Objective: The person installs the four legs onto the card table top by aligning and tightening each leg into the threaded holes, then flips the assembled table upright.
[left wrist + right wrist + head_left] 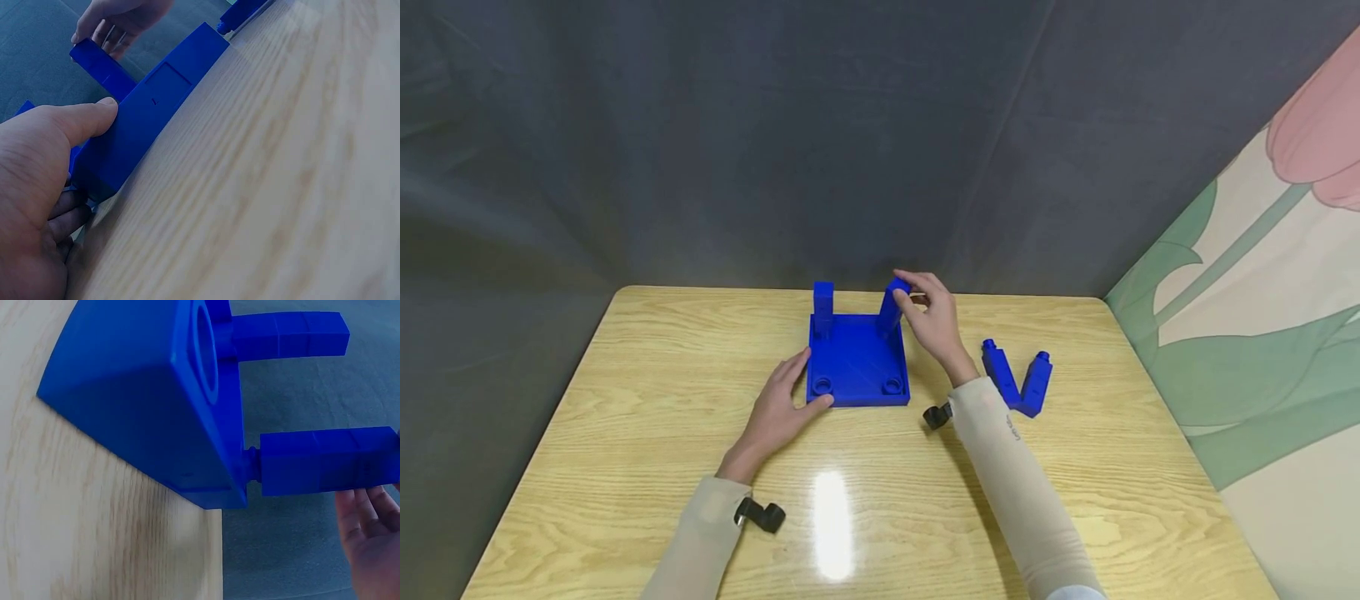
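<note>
A blue square base (pixel 856 360) with a raised rim lies on the table, round sockets in its two near corners. My left hand (pixel 777 410) grips its near-left corner, thumb on the front wall and fingers along the left side. At the far-right corner my right hand (pixel 936 323) pinches the top of a blue leg (pixel 889 310), which tilts slightly. In the right wrist view a narrow neck shows between this leg (pixel 312 462) and the base. Another blue leg (pixel 823 308) stands upright at the far-left corner, untouched.
To the right of the base lie two loose blue legs, one nearer (pixel 1000 372) and one farther right (pixel 1037 385), each with a knobbed end. The wooden table (pixel 662 400) ends at a dark curtain (pixel 775 167) behind. A flower-patterned cloth (pixel 1285 358) hangs at the right.
</note>
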A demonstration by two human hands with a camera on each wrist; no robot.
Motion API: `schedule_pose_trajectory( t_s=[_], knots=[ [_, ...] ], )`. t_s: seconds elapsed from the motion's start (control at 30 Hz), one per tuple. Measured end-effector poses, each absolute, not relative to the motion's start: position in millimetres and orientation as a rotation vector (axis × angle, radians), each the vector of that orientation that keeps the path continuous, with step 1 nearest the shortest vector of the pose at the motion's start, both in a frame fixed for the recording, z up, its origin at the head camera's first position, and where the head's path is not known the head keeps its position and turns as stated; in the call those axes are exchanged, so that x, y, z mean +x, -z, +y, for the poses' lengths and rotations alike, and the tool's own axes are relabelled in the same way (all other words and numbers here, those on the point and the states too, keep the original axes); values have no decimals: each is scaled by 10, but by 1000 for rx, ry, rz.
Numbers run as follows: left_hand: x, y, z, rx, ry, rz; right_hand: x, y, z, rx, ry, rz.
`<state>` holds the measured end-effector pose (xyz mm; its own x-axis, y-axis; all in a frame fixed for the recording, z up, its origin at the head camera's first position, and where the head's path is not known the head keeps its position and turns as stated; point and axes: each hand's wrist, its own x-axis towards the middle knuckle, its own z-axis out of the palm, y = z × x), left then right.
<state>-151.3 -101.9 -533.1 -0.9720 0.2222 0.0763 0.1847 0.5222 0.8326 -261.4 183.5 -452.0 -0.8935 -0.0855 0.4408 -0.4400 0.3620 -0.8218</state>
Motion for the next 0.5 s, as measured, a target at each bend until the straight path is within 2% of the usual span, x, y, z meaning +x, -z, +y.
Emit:
schedule_pose_trajectory(
  t_s=[0.5],
  knots=[
    [-1517,5334,-1016,351,-1470,2703,-2618,4551,1766,286,-1501,-2313]
  ],
)
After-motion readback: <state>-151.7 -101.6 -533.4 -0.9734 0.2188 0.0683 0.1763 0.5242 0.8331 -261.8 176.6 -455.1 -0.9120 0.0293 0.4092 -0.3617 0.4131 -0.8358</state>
